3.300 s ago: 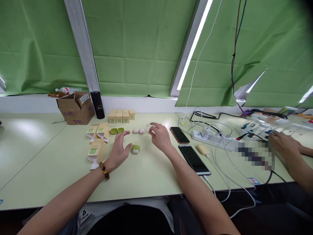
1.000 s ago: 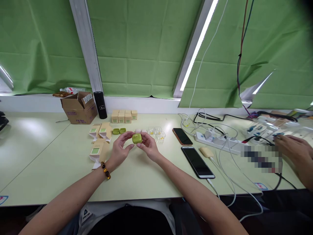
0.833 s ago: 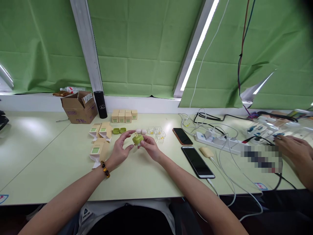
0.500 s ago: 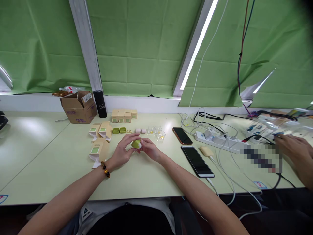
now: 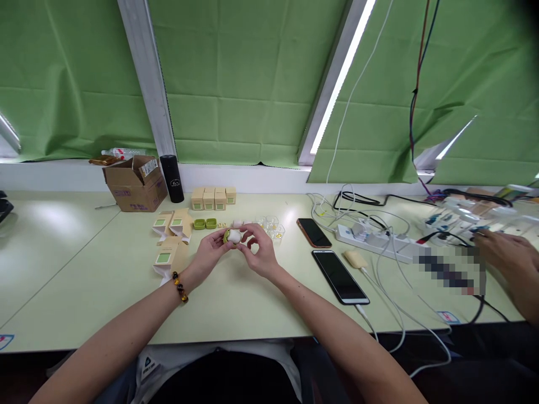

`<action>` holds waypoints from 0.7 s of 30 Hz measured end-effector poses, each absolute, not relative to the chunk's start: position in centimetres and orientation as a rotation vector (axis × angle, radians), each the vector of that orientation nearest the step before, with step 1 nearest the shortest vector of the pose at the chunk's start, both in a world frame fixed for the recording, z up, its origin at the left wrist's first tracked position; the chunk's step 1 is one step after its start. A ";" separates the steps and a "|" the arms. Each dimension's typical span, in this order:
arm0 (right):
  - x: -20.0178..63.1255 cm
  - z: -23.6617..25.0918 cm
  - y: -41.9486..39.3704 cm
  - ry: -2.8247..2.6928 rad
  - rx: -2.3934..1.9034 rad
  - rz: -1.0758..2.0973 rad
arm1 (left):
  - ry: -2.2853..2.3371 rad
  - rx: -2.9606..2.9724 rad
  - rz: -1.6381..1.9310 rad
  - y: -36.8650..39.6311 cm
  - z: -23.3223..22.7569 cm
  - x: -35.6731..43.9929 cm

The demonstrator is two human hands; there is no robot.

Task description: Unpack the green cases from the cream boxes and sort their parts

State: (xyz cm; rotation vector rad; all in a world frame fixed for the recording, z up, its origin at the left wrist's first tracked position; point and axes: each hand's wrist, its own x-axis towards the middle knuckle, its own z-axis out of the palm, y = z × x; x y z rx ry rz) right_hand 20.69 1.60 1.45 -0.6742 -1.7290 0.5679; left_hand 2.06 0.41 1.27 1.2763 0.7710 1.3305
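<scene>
My left hand [image 5: 207,250] is closed around a small green case [image 5: 226,237] with a rounded white piece [image 5: 234,237] showing in it. The thumb and forefinger of my right hand [image 5: 261,253] touch its right side, curled around the white piece's edge. Just beyond my hands are two small green square trays [image 5: 205,224], small yellowish bits [image 5: 221,225], a pale pink piece [image 5: 237,224] and several clear plastic cups [image 5: 274,229] with yellow bits inside. Opened small cartons [image 5: 172,252] with green labels lie left of my left hand.
Small tan boxes [image 5: 214,198] stand in a row at the back, beside a black tumbler [image 5: 172,179] and a cardboard box [image 5: 137,188]. On the right lie two phones [image 5: 340,278], a power strip [image 5: 374,245] and tangled cables. Another person's hand [image 5: 507,258] is at far right.
The case has turned from its green outside to show the white piece, and shifted slightly left and up. My right fingers have spread into a rounder arch.
</scene>
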 end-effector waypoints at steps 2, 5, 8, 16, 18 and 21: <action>20.5 1.5 1.4 -1.780 -0.648 0.477 | 0.740 1.258 1.311 0.4 1.1 2.2; 20.5 1.5 1.3 -1.827 -0.642 0.425 | 0.741 1.253 1.317 0.4 0.9 2.1; 20.5 1.6 1.4 -1.866 -0.648 0.414 | 0.763 1.297 1.336 0.4 0.9 2.0; 21.3 1.3 2.1 -2.008 -0.654 0.202 | 0.920 1.548 1.352 0.0 1.0 2.0; 21.5 1.1 2.2 -2.072 -0.678 0.108 | 1.021 1.622 1.359 -0.1 0.7 2.0; 21.6 0.9 2.3 -2.138 -0.726 0.022 | 1.103 1.693 1.334 -0.3 0.3 2.0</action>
